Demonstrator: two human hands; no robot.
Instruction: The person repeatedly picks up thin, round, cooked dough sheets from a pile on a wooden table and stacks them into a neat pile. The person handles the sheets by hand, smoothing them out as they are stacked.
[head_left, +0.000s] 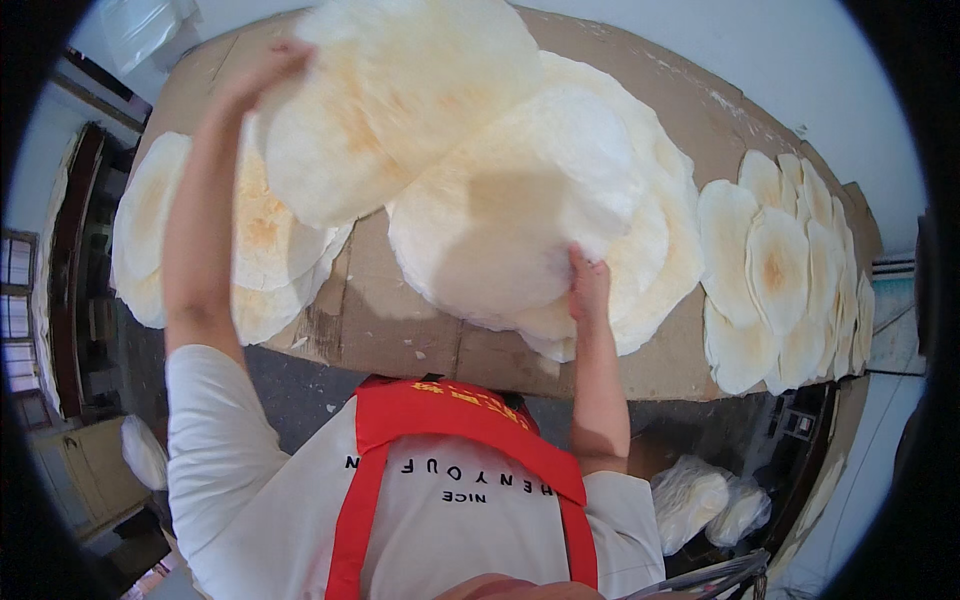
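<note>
Large thin round flatbreads lie overlapping on the cardboard-covered table before me. Blurred by motion, my left hand (291, 60) holds the left edge of a broad, browned flatbread (420, 97), which is raised over the others. My right hand (589, 289) grips the near right edge of a pale flatbread (510, 247) on the middle pile, its fingertips partly hidden by the bread. A shadow falls across that pale bread. Beneath it, wider flatbreads (667, 255) spread out to the right. More browned flatbreads (262, 217) lie at the left, partly behind my left forearm.
Many smaller oval flatbreads (776, 262) overlap at the table's right end. The near cardboard edge (457, 360) runs in front of my red apron (465, 416). Plastic-bagged goods (690, 499) sit low at the right. A clear plastic bag (142, 26) is at the far left corner.
</note>
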